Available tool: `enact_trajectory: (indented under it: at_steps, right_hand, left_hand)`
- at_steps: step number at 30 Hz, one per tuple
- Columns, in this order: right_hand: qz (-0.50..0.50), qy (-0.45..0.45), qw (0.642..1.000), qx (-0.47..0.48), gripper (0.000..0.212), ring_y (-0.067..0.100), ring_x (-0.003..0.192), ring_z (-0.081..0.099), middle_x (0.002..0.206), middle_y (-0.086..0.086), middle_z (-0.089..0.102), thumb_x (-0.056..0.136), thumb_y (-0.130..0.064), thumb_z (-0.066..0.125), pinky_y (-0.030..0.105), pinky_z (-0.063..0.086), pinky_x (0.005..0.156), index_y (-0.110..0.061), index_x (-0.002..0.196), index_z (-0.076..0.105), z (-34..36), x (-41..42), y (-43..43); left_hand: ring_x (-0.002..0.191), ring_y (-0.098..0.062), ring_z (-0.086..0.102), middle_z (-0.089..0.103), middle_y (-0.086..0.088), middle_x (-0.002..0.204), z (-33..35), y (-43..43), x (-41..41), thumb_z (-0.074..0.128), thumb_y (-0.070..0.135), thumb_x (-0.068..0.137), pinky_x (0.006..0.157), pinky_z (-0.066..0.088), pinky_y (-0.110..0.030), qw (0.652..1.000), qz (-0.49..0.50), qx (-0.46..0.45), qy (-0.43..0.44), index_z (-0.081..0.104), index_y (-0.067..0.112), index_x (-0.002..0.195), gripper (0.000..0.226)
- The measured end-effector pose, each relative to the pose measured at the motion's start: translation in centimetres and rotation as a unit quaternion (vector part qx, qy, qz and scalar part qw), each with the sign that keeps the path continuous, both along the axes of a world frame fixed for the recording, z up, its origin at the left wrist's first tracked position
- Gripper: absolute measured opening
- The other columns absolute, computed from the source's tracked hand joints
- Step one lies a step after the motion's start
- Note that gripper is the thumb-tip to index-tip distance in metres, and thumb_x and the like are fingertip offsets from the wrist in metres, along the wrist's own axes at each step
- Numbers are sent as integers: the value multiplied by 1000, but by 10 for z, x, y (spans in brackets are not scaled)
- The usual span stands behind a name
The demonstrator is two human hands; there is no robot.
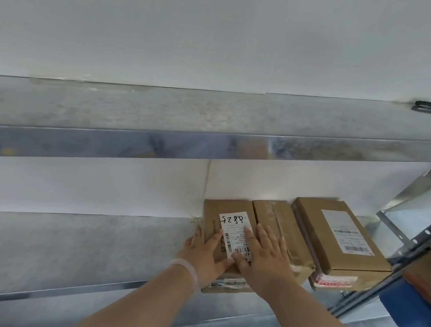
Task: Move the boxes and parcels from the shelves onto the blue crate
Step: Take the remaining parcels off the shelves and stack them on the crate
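Cardboard of the labelled box [231,208] looks stiff, probably light; left hand [204,249] and right hand [261,253] lie flat, side by side, on its top. Grasp its two sides.

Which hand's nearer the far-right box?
Right. The right hand lies flat just left of the far-right box, not touching it. The left hand is farther left, at the left edge of the 5288 box.

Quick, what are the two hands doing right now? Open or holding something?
Left hand: open, fingers flat on the labelled box.
Right hand: open, flat, touching the same box.
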State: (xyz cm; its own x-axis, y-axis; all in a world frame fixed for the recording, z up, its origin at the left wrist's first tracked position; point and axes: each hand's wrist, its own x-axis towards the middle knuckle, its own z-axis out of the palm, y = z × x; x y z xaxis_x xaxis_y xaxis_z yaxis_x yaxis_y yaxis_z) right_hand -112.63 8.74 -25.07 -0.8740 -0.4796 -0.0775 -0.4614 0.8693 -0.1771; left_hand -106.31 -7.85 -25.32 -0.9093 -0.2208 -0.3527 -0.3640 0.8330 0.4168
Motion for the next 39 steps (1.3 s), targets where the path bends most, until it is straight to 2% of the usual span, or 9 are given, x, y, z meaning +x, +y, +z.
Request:
enact_trajectory:
  at_steps: [5,8,11,15,25,30,34,37,39]
  right_hand:
    - [29,-2,1000,-5,73,17,146,-19,162,0,-9,92,-66,23,40,-18,115,-34,153,-1,-2,7,-10]
    - [49,-23,998,-23,72,17,146,-17,162,-1,-10,93,-64,26,38,-12,117,-37,153,-2,-2,12,-23]
    - [53,-107,991,-66,70,22,148,-6,161,-4,-14,95,-60,33,41,5,120,-41,151,-3,-6,23,-43]
    - [54,-186,972,-136,70,23,141,26,160,-5,-6,95,-51,44,39,30,114,-43,151,3,-10,36,-78]
    - [244,-233,916,-215,71,9,130,36,150,-5,25,93,-38,58,23,32,107,-38,151,17,5,107,-197]
    - [351,-246,869,-247,72,11,131,39,146,-2,37,91,-31,63,32,34,110,-30,151,24,31,182,-265]
    - [424,-250,832,-257,71,7,129,42,143,-6,42,90,-30,65,29,35,109,-30,150,27,43,255,-308]
    - [470,-265,800,-262,70,5,127,43,143,-9,43,89,-27,64,28,36,108,-34,149,27,50,318,-337]
    - [502,-278,778,-256,72,3,129,40,145,-13,39,89,-28,63,28,36,108,-40,149,24,54,364,-353]
  left_hand:
    - [141,-27,23,9,5,160,-10,-14,18,49,65,84,116,23,-43,995,33,74,53,6,47,149,80]
    - [136,-17,34,16,9,156,-13,-24,33,59,53,85,113,31,-37,980,77,165,85,14,43,149,79]
    - [132,-12,37,21,10,153,-14,-35,50,64,40,87,111,35,-35,960,123,223,112,18,40,149,77]
    - [131,-13,40,27,9,150,-12,-55,73,66,28,88,110,38,-35,940,180,251,143,25,35,150,75]
    - [130,-13,41,24,9,152,2,-127,192,68,28,86,107,40,-32,885,354,195,232,27,41,147,75]
    - [132,-13,39,25,6,153,26,-165,284,67,28,86,111,33,-29,845,444,106,277,26,44,146,74]
    - [125,-4,37,29,7,151,41,-186,367,66,24,86,101,27,-8,809,490,67,317,30,42,144,70]
    - [136,-13,32,22,5,155,49,-196,435,64,31,88,113,31,-31,772,547,47,321,27,47,145,70]
    - [139,-15,28,17,6,157,52,-202,482,63,34,88,113,31,-37,745,582,37,322,26,53,143,69]
